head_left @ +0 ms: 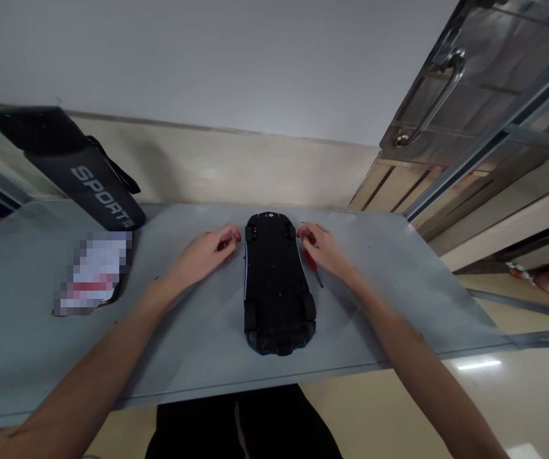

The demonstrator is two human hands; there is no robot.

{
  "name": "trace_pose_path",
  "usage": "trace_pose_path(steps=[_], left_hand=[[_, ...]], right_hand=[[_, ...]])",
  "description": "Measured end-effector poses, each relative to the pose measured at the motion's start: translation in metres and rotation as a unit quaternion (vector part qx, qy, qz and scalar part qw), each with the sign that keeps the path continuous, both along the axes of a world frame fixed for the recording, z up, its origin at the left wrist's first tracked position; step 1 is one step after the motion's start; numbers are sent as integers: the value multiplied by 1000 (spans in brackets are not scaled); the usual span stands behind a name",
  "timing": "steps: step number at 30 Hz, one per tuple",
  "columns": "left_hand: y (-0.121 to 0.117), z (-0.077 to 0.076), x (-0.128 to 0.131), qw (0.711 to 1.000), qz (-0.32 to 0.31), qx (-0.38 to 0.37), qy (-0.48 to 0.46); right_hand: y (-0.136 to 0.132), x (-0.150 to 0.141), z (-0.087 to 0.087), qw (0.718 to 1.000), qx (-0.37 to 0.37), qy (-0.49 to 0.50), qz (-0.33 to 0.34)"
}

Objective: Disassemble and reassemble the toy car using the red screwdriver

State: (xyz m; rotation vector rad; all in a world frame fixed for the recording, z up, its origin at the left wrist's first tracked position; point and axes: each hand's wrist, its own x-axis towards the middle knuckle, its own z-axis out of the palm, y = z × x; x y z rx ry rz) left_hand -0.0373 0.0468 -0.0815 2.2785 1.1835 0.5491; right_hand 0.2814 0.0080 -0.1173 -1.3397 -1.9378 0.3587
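A toy car [274, 274] lies upside down on the grey tabletop, its black underside and wheels facing up. A thin blue strip of its body shows along the sides. Left of its far end is my left hand [212, 252], fingers loosely curled with a gap to the thumb, apart from the car. My right hand [322, 247] rests by the far right wheel, also loosely curled, and no thing shows held in it. Beneath the right hand lies a screwdriver [311, 260] with a red handle, its shaft pointing toward me. Part of the handle is hidden by the hand.
A dark bottle [97, 182] marked SPORT stands at the back left, with a blurred-out flat item [95, 274] in front. The grey table [197, 357] meets a wall behind. Metal frame bars and a steel door handle [431, 105] are at the right.
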Motion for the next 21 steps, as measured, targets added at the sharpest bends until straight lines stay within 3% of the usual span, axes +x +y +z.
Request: trace_pose_path(steps=[21], left_hand=[[0,-3,1,1000,-5,-3,9]], right_hand=[[1,1,-1,1000,3,-12,-2]])
